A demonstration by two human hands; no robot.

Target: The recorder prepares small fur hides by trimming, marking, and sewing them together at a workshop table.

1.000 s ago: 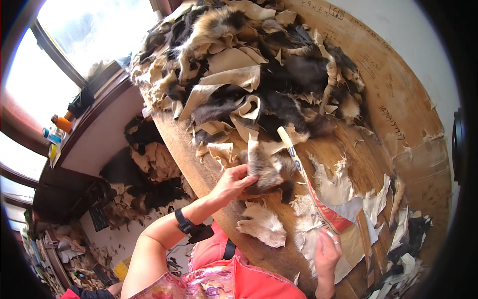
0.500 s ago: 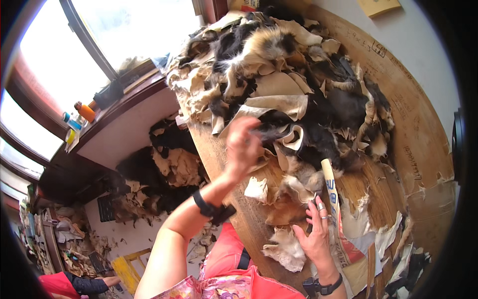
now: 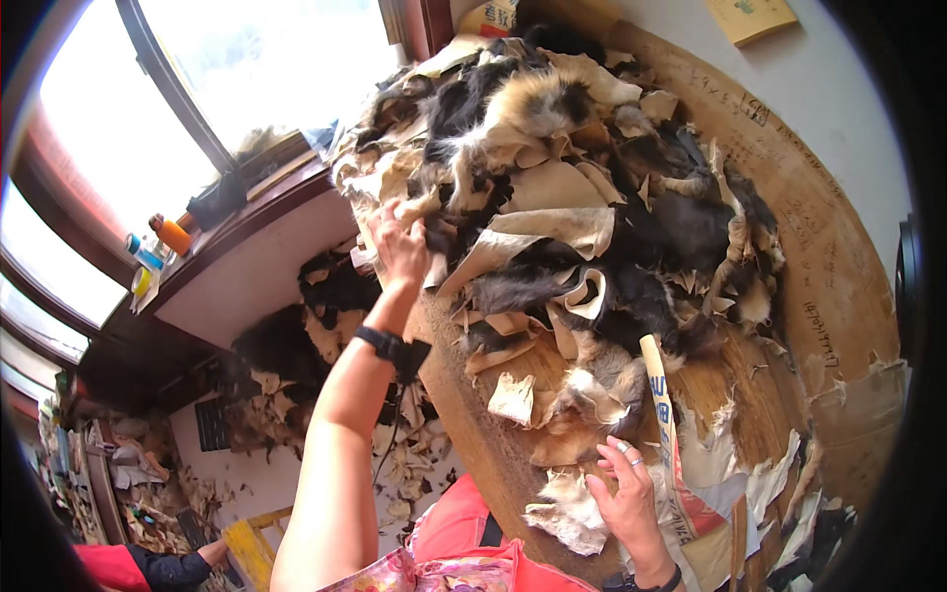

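My left hand [image 3: 400, 249] reaches to the left edge of a heaped pile of fur and hide scraps [image 3: 562, 187]. Its fingers are stretched over pale hide pieces there, and nothing can be seen held in them. Low over the near right of the table, my right hand [image 3: 627, 501] has its fingers loosely bent and apart, with rings on it, and holds nothing. Beside it lie a whitish fur scrap [image 3: 569, 513] and an orange-brown fur piece [image 3: 562, 441]. A small cream scrap [image 3: 512, 398] rests a little farther off.
The wooden table [image 3: 444, 370] carries a printed paper strip [image 3: 659, 395] and torn pale scraps at right. Cardboard [image 3: 824, 286] lines the wall side. More furs [image 3: 271, 345] lie below left, by a windowsill with an orange bottle [image 3: 171, 235]. Another person's arm [image 3: 178, 567] shows near a yellow stool [image 3: 249, 553].
My left hand has moved left and away from me, from above the near part of the pile to its left edge. My right hand has drawn slightly back toward me.
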